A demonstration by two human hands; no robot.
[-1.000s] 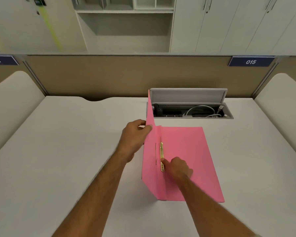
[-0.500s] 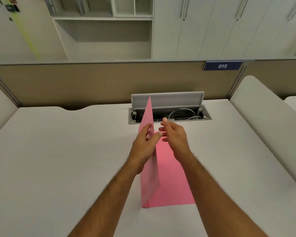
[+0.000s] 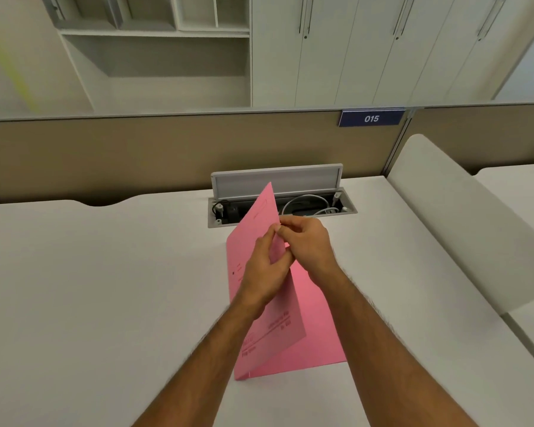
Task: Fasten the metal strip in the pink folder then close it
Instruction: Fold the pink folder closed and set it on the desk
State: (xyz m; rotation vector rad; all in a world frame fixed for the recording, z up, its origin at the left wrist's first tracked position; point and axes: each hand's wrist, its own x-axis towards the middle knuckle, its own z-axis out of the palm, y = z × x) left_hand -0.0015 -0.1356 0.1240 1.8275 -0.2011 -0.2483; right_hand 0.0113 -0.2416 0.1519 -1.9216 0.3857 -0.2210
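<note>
a: where is the pink folder (image 3: 259,343)?
b: on the white desk (image 3: 105,288), half open, front cover tilted up toward 12 o'clock.
a: and the hands?
b: left hand (image 3: 264,269) and right hand (image 3: 310,245) both pinch the cover's free edge, fingers closed on it. the cable tray (image 3: 282,204) is open at 12 o'clock.

Blue sign (image 3: 371,118) on partition reads "015".

Matt pink card folder (image 3: 259,241) on a smooth, matt white desk (image 3: 105,288).
</note>
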